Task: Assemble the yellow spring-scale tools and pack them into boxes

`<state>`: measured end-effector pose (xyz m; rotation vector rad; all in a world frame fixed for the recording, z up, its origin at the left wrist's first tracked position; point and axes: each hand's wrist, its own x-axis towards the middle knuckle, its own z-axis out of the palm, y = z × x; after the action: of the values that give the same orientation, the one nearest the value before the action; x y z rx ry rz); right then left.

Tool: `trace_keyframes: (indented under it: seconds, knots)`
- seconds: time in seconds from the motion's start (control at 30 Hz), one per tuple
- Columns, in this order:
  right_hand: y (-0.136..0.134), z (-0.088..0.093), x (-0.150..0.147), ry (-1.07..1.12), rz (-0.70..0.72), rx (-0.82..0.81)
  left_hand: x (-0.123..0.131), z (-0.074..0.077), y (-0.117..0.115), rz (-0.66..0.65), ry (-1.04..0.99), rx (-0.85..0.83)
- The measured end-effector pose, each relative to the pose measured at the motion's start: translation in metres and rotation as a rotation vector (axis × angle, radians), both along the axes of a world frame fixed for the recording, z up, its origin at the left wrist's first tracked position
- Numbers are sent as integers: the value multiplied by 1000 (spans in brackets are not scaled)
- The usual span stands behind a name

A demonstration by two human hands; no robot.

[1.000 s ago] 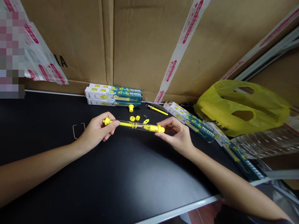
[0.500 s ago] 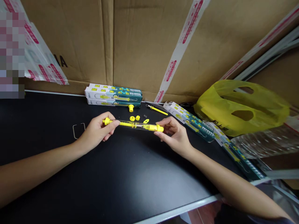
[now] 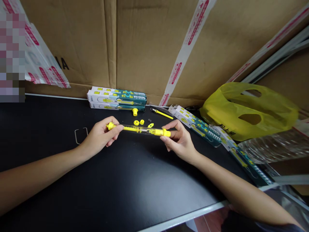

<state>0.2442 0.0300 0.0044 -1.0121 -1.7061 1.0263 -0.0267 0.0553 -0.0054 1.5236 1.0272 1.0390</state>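
A clear tube with yellow ends and a yellow rod inside is held level above the black table. My left hand pinches its left end between thumb and fingers. At the yellow cap on the right end is my right hand, its thumb under the cap and its index finger raised off it. Beyond the tube lie a yellow ring, a small yellow cap, a small spring and a yellow tab. Bent metal wire lies left of my left hand.
Printed boxes are stacked at the back, beside a yellow collar and a yellow rod with a hook. More boxes lie to the right, near a yellow plastic bag. Cardboard stands behind.
The index finger of my right hand has lifted and opened away from the yellow cap. The tube and my left hand stay almost where they were.
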Motion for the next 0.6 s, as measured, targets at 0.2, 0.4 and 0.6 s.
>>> trace_keyframes:
  seconds: [0.2, 0.4, 0.6]
  knots:
    - [2, 0, 1, -20, -50, 11, -1, -1, 0, -13, -20, -4]
    - [2, -1, -2, -31, -68, 43, 0, -1, 0, 4, -62, -7]
    - [1, -2, -3, -45, -92, 67, -1, 0, -1, 37, -79, -10]
